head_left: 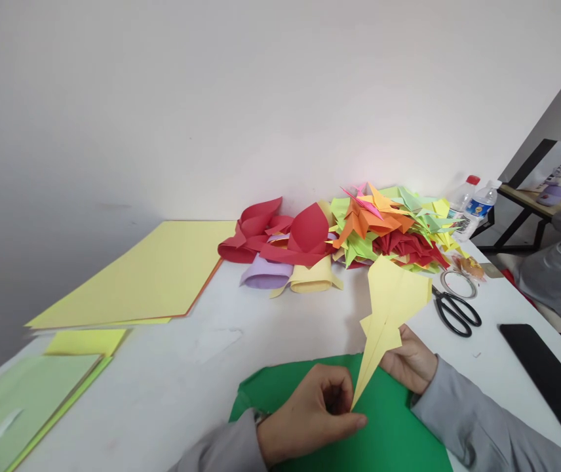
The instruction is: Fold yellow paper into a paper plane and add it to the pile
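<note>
So I've got this folded yellow paper [393, 295] up in the air right of centre, broad end at the top, narrow point aimed down toward the bottom of the frame. It's gotta be super light, basically no weight, and I'd guess the layers are fairly stiff along that centre crease but the wide flaps would bend or dent easily. Dry paper, so probably not very slippery. Best place to grab it imo is the narrow, layered lower end; squeezing the flaps would likely leave creases.

My left hand [317, 413], bottom centre, is curled with thumb stretched out to the right, and it looks like a close pinch on the lower point. My right hand [411, 360] comes in from the lower right, forearm slanting up and left, fingers tucked behind the paper's side. Can't tell how tightly those fingers are closed. Under my hands is a green sheet [398, 426], with black-handled scissors [457, 314] off to the right.
</note>
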A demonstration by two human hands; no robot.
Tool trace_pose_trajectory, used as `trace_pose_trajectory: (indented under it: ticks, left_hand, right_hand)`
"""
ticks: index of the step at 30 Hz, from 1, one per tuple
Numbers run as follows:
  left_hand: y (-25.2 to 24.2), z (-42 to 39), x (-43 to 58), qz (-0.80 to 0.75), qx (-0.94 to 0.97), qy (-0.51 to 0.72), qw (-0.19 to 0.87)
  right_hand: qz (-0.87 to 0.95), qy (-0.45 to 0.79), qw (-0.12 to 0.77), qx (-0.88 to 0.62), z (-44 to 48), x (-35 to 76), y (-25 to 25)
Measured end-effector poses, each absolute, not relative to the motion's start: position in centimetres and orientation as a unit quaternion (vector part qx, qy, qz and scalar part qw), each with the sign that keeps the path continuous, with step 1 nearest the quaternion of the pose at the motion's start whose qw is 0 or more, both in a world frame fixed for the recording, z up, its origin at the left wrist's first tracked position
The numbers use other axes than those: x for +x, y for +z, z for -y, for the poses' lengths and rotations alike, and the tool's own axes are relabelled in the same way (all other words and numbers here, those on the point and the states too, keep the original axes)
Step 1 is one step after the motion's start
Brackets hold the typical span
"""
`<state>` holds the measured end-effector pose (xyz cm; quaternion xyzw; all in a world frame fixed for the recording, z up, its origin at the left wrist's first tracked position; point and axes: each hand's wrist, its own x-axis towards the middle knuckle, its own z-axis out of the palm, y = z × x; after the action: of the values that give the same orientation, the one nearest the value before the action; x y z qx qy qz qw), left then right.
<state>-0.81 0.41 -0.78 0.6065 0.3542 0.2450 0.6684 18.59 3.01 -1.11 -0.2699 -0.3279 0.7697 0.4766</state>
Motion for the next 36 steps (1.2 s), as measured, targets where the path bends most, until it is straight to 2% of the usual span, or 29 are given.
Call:
trace_pose_trajectory:
  ticks: [18, 28, 36]
  left_hand:
    - [-0.77, -0.4, -0.82, -0.339, 0.67, 0.247, 0.613]
    - [-1.18, -0.28, -1.12, -0.345, 0.739, 0.311, 0.489]
    - [-1.28, 0.02, -1.03, -0.354, 0.749, 0.33, 0.453]
  right_hand:
    - [0.327, 0.766, 0.481, -0.272, -3.08, 18.69, -1.26]
    - [0.332, 0.759, 0.48, -0.288, -2.83, 18.33, -0.78]
    - [0.323, 0.759, 0.495, -0.275, -3.16, 18.89, -1.35]
